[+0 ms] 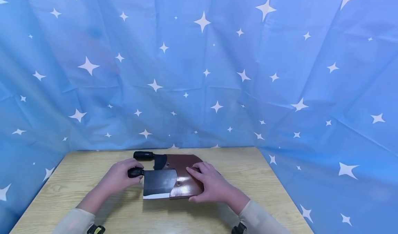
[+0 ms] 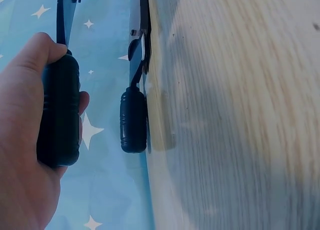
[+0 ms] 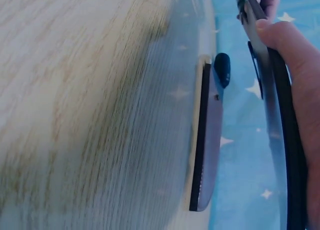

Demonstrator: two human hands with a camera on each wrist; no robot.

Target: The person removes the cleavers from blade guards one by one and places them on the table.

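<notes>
My left hand (image 1: 119, 175) grips the black handle (image 2: 62, 110) of a cleaver whose dark blade (image 1: 159, 182) has a bright cutting edge facing me. The blade's far end is inside a glossy brown sheath (image 1: 185, 189) with a metal snap; a broad part near the handle is bare. My right hand (image 1: 214, 185) holds the sheath at its right end, thumb at the near edge and fingers over the face. Cleaver and sheath are held up off the table. Behind them lies a second cleaver, its black handle (image 1: 143, 155) pointing left, in its own brown sheath (image 1: 183, 160).
The pale wood-grain table (image 1: 248, 178) spreads under both arms, and a shadow falls on it below the held cleaver. A blue curtain (image 1: 230, 89) with white stars hangs behind and along the sides. Each wrist wears a dark strap.
</notes>
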